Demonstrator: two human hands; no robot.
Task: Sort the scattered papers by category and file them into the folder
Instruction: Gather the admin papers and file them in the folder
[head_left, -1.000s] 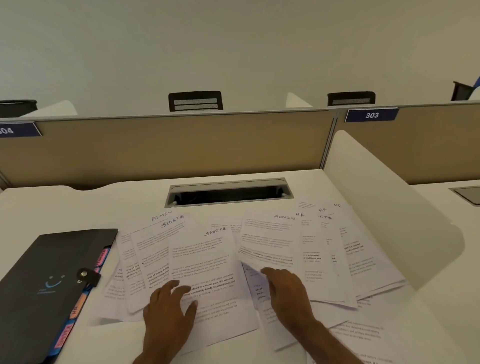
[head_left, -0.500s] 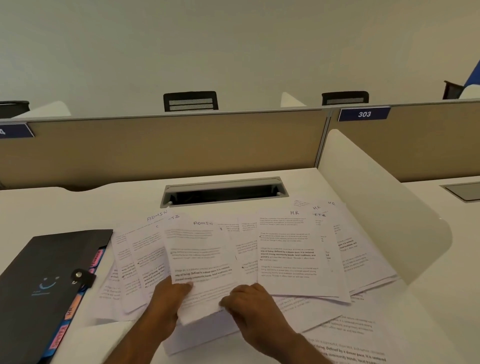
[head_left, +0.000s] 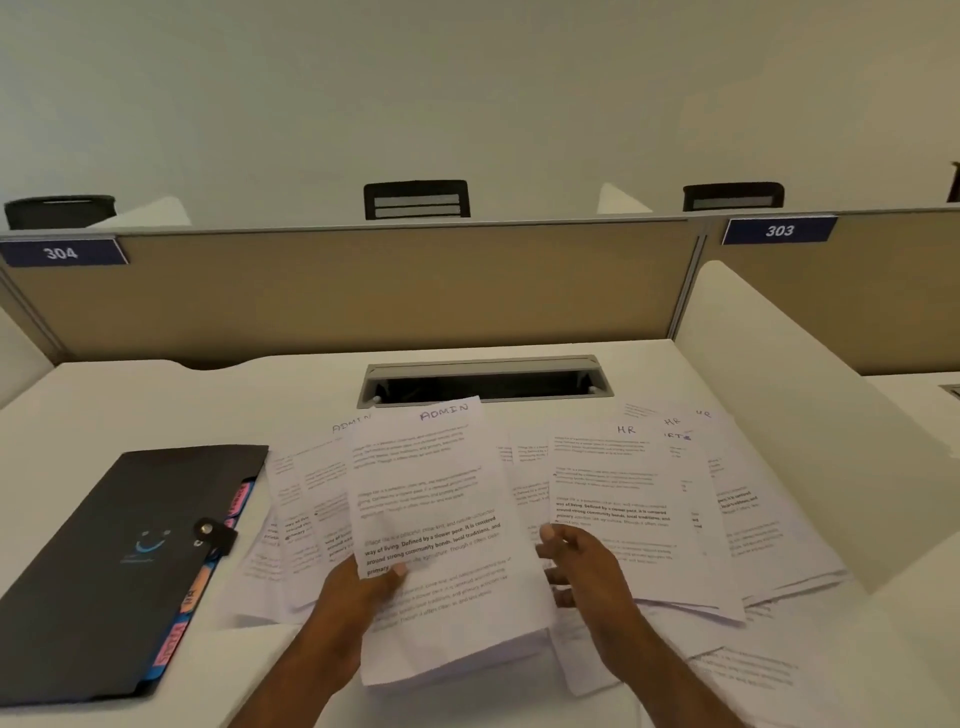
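Setting: white tabletop (head_left: 130, 395) in a partitioned cubicle, tan divider (head_left: 363, 291) behind with number plates 304 and 303, and a cable slot (head_left: 483, 382) at the far edge.
Papers: scattered papers (head_left: 649, 499) overlap across the middle and right, headed ADMIN, HR and a partly hidden word.
Held sheet: the ADMIN sheet (head_left: 436, 499) is raised off the pile, tilted toward the camera.
Left grip: left hand (head_left: 358, 592) is clamped on the sheet's lower left edge, thumb on top.
Right grip: right hand (head_left: 582, 566) hovers just beside the sheet's right edge, fingers loosely apart, holding nothing.
Folder: black folder (head_left: 119, 561) lies snapped closed at the left, coloured tabs showing along its edge, near the pile.
Risk: a 1-handed pinch probably lets the sheet sag or crease; a second sheet may cling beneath and get misfiled.
Change: 0.5 s ago both hands were low on the pile with the sheet nearly flat; now it is lifted and the right hand has let go.
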